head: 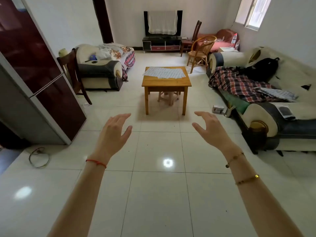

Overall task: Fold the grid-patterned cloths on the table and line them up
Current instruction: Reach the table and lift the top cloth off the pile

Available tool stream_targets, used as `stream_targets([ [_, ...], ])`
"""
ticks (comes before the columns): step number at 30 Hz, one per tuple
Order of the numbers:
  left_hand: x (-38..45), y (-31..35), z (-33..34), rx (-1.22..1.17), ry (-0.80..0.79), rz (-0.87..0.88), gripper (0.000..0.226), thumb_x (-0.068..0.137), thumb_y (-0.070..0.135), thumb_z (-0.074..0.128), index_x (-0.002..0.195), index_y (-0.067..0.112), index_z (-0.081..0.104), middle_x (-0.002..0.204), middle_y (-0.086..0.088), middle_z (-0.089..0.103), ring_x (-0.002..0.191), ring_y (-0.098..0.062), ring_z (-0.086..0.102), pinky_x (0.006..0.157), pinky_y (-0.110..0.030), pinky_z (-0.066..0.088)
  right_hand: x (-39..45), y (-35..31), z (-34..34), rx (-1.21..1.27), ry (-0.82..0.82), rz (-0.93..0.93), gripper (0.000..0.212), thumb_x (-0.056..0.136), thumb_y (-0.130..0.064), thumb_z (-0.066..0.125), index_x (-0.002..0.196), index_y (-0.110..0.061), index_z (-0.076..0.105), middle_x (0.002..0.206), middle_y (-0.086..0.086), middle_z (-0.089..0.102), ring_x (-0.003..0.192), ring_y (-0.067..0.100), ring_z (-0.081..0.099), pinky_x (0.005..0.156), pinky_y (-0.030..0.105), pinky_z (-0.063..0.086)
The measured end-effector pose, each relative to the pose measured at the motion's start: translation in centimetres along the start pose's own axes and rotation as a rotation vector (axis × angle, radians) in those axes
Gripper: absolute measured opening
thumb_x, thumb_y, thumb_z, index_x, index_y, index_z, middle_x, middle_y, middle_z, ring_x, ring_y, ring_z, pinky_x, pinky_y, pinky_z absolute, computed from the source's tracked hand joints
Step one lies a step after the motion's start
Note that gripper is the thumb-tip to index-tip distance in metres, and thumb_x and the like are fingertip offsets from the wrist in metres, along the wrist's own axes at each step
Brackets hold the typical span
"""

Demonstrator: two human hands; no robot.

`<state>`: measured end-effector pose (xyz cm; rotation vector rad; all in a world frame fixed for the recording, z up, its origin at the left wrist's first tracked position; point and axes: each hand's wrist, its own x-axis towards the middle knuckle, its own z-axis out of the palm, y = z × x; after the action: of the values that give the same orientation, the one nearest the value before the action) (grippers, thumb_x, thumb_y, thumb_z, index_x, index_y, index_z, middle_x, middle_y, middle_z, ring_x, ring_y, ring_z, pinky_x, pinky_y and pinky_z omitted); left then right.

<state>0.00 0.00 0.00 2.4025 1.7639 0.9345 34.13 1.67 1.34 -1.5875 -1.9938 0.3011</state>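
Grid-patterned cloths lie flat, overlapping, on wooden worktop across the room, well apart from person. Left hand and right hand raised over tiled floor, fingers relaxed, grasping nothing. Nothing folded yet.

Risks: cloths overlap, so a grab may lift more than one. A similar cloth on sofa could be mistaken for task cloth. Cable loop on floor to the left, likely off the path.

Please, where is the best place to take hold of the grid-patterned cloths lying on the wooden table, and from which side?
Probably at the near edge of the grid-patterned cloths, coming from the front of the wooden table. They lie flat and overlapping, so a pinch grip on a near corner of the top sheet suits. Both the left hand and right hand are open and far away.
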Motion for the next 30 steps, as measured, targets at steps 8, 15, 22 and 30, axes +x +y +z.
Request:
stream_targets([
  [8, 0.1, 1.2, 1.7, -0.035, 0.020, -0.021, 0.044, 0.094, 0.022, 0.056, 0.136, 0.010, 0.049, 0.133, -0.008, 0.057, 0.125, -0.024, 0.050, 0.107, -0.051, 0.039, 0.1, 2.4, 0.5, -0.004, -0.019, 0.022, 0.049, 0.092, -0.035, 0.054, 0.136, -0.016, 0.044, 0.137, 0.002, 0.049, 0.130, 0.019, 0.039, 0.109, 0.043, 0.035],
  [15, 2.3, 0.6, 4.6, -0.025, -0.005, -0.049, 0.044, 0.094, 0.023, 0.054, 0.136, 0.009, 0.049, 0.132, -0.008, 0.057, 0.125, -0.025, 0.050, 0.106, -0.051, 0.039, 2.8, 4.8, 1.6, 0.028, -0.047, 0.048, 0.048, 0.093, -0.032, 0.055, 0.136, -0.016, 0.044, 0.137, 0.002, 0.049, 0.130, 0.018, 0.039, 0.108, 0.034, 0.031],
  [22, 7.3, -1.3, 9.0, -0.024, -0.055, -0.077, 0.044, 0.095, 0.022, 0.055, 0.136, 0.009, 0.050, 0.132, -0.007, 0.058, 0.124, -0.023, 0.051, 0.107, -0.049, 0.040, 8.5, 7.8, 4.7, 0.009, -0.065, 0.059, 0.047, 0.093, -0.034, 0.054, 0.136, -0.019, 0.044, 0.136, -0.001, 0.049, 0.130, 0.016, 0.039, 0.107, 0.030, 0.029],
  [30, 19.3, -7.0, 13.3, -0.034, -0.088, -0.092, 0.045, 0.096, 0.025, 0.053, 0.138, 0.011, 0.047, 0.133, -0.005, 0.056, 0.125, -0.020, 0.048, 0.109, -0.047, 0.037, 21.4, 10.7, 8.3, -0.019, -0.092, 0.086, 0.047, 0.093, -0.038, 0.052, 0.136, -0.021, 0.044, 0.136, -0.002, 0.050, 0.129, 0.015, 0.039, 0.108, 0.034, 0.031],
])
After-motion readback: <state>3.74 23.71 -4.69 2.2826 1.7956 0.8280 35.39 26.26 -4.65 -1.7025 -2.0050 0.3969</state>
